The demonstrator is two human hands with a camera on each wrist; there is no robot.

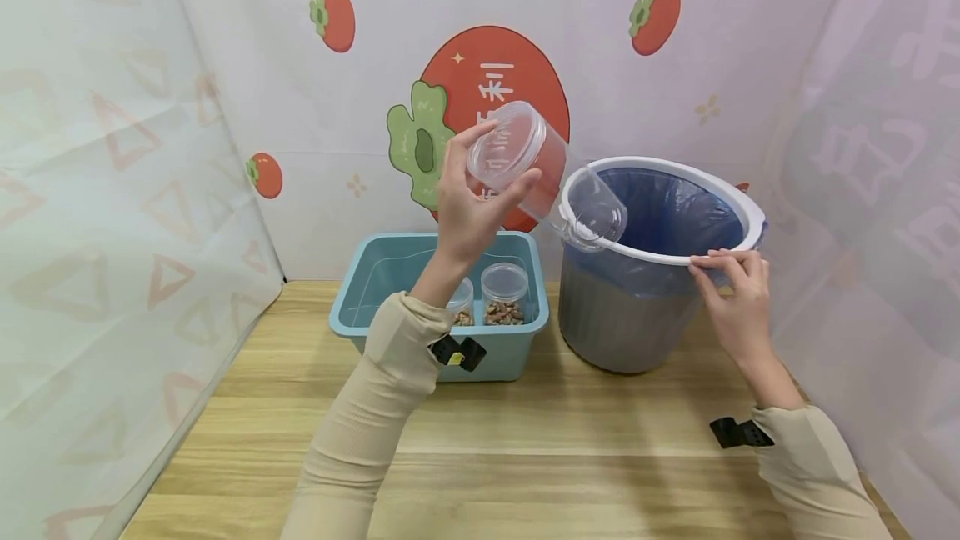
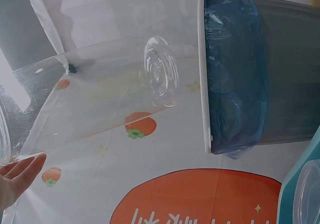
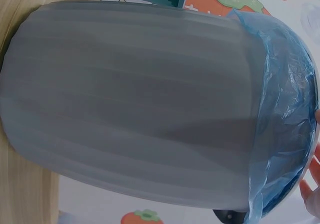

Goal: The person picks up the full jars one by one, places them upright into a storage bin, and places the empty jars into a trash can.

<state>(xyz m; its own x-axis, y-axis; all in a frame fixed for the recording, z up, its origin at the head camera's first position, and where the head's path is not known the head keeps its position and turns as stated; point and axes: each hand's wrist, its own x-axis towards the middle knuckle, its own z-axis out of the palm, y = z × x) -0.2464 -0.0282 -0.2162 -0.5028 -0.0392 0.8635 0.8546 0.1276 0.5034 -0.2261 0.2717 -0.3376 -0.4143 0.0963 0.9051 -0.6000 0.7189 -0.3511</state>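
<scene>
In the head view my left hand (image 1: 476, 194) grips a tall clear plastic jar (image 1: 551, 169) near its upper end, fingers on one side and thumb on the other. The jar is tilted, its lower end overlapping the rim of the grey bin (image 1: 630, 319). No contents show through its walls. In the left wrist view the round, moulded end of the jar (image 2: 160, 71) points towards the bin. My right hand (image 1: 731, 294) pinches the bin's white rim (image 1: 678, 259) at the near right. A blue plastic bag (image 3: 285, 108) lines the bin and folds over its outside.
Left of the bin a light blue tub (image 1: 347, 294) stands on the wooden table (image 1: 525, 457). It holds two clear jars with brown nut pieces (image 1: 504, 312), one partly hidden by my left arm. A white curtain (image 1: 262, 40) with red fruit prints hangs behind.
</scene>
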